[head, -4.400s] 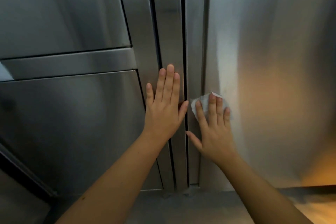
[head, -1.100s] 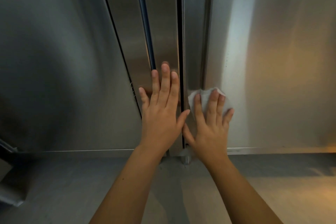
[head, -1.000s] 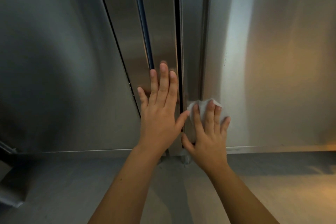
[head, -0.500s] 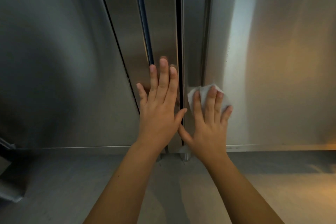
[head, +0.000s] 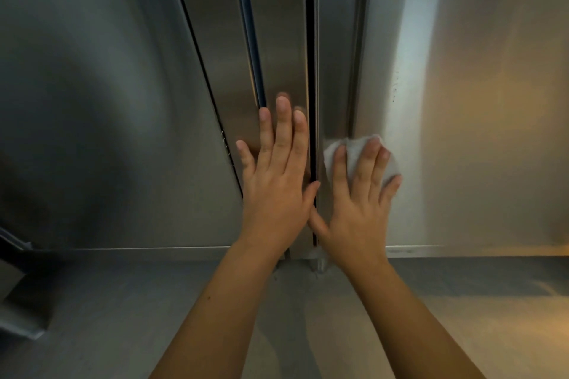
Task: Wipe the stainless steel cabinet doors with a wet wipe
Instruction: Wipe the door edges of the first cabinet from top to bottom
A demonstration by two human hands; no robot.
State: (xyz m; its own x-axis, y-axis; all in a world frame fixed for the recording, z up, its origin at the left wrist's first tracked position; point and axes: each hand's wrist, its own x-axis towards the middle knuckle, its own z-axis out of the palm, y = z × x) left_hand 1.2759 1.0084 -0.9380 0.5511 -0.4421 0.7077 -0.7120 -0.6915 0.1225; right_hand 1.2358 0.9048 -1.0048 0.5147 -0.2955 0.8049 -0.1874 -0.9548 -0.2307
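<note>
Pressing the wet wipe [head: 354, 148] flat against the right cabinet door [head: 462, 101], just beside the centre gap and low near the floor [head: 92, 301], under the straight, unclenched fingers of the right hand [head: 354, 215]. Bracing with the left hand [head: 277, 194], fingers straight and holding nothing, flat on the left door [head: 277, 40], likely to steady it against the rubbing.

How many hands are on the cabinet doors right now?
2. The left hand lies flat and bare on the left door, beside the dark centre gap; the right hand presses the wet wipe against the right door, just across that gap.
</note>
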